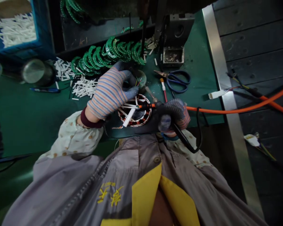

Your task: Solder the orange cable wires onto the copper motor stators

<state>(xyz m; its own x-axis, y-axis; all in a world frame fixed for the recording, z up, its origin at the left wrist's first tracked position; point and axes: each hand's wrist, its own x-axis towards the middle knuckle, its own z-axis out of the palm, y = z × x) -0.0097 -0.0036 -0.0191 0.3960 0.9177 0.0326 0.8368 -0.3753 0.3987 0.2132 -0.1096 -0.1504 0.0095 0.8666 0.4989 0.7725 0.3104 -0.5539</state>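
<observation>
My left hand [115, 91], in a striped glove, is closed above the left rim of a round wound stator [146, 118]; thin wires stick out by its fingertips. My right hand [176, 114] is wrapped round a soldering iron [156, 100], whose tip points up and left over the stator's right side. An orange cable [214, 111] runs in from the right and ends over the stator. White sleeves [129, 117] and wires lie across the ring. Behind my left fingers sits a small round dish [141, 78], partly hidden.
Green curved boards [94, 59] lie in a row behind the hands, near heaps of white tubes [85, 87]. Blue-handled scissors [179, 81], a red brush [163, 89] and an iron stand [173, 56] are at back right. A blue bin [43, 44] stands at back left.
</observation>
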